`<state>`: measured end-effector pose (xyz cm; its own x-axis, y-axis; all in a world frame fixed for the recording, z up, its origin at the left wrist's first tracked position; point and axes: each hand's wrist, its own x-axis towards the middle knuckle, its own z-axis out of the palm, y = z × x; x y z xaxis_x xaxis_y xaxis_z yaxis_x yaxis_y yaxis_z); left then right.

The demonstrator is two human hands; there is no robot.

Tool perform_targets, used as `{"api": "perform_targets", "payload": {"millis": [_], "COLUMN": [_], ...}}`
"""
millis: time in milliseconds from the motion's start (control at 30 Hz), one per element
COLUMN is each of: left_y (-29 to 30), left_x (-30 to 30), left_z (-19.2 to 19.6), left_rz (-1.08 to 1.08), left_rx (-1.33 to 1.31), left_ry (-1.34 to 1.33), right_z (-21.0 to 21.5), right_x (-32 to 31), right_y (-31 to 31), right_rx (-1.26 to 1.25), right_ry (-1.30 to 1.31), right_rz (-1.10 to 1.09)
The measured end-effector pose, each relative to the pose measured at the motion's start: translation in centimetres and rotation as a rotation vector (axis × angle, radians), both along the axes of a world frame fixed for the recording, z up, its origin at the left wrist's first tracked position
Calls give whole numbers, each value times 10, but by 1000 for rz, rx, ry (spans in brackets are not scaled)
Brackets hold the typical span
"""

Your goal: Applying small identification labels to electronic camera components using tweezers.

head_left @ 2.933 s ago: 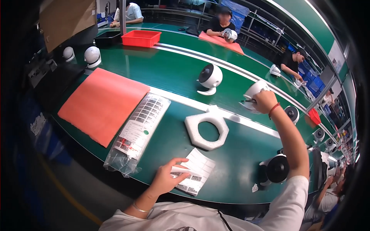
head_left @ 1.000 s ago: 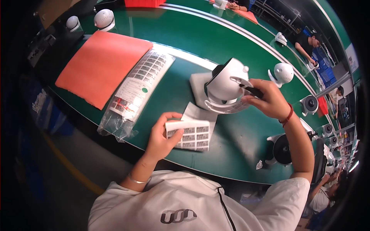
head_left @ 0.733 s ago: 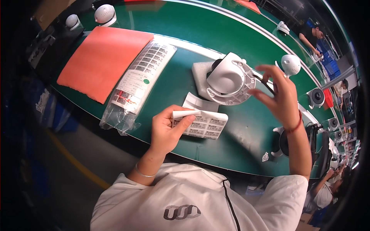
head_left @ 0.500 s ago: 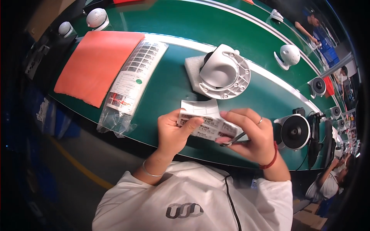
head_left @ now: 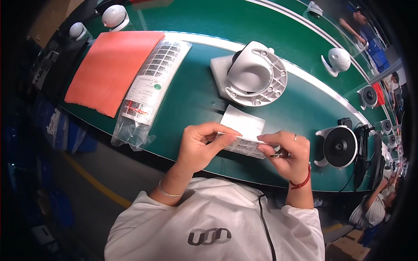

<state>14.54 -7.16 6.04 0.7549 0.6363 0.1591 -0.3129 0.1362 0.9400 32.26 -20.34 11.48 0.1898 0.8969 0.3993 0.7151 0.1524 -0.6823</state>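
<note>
A sheet of printed labels (head_left: 244,148) is folded over between my two hands, with its blank white part (head_left: 243,122) standing up beyond the fold. My left hand (head_left: 196,145) pinches the left end between thumb and fingers. At the right end, my right hand (head_left: 291,154) closes on the sheet with thumb and forefinger. A slim dark tool, apparently tweezers (head_left: 276,155), is tucked in that hand, mostly hidden by the fingers. Beyond my hands a white camera-like housing (head_left: 250,74) lies with its ribbed round base showing, resting against a white foam block (head_left: 219,74).
Left on the green bench lie an orange foam sheet (head_left: 111,69) and a clear plastic bag of label sheets (head_left: 150,87). A white device with a black round face (head_left: 337,147) stands at right, beside cables. White units (head_left: 338,60) line the far belt; other people work at right.
My hands have drawn the label sheet into a tighter fold, and its blank part stands taller. The tweezers stuck out of my right hand before; now they are mostly covered. The view has shifted slightly.
</note>
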Motion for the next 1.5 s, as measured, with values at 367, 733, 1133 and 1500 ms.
{"api": "perform_targets", "payload": {"millis": [367, 733, 1133, 1500], "left_y": [-6, -8, -8, -10], "left_x": [4, 13, 9, 10], "left_z": [4, 6, 4, 8], "left_rz": [129, 264, 300, 229], "left_rx": [115, 360, 471, 443], "left_ry": [90, 162, 111, 97], "right_z": [1, 6, 17, 19], "right_x": [2, -5, -8, -13], "right_y": [-1, -10, -10, -4], "right_rx": [45, 469, 84, 195], "right_ry": [-22, 386, 507, -29], "right_rz": [-162, -260, -63, 62]}}
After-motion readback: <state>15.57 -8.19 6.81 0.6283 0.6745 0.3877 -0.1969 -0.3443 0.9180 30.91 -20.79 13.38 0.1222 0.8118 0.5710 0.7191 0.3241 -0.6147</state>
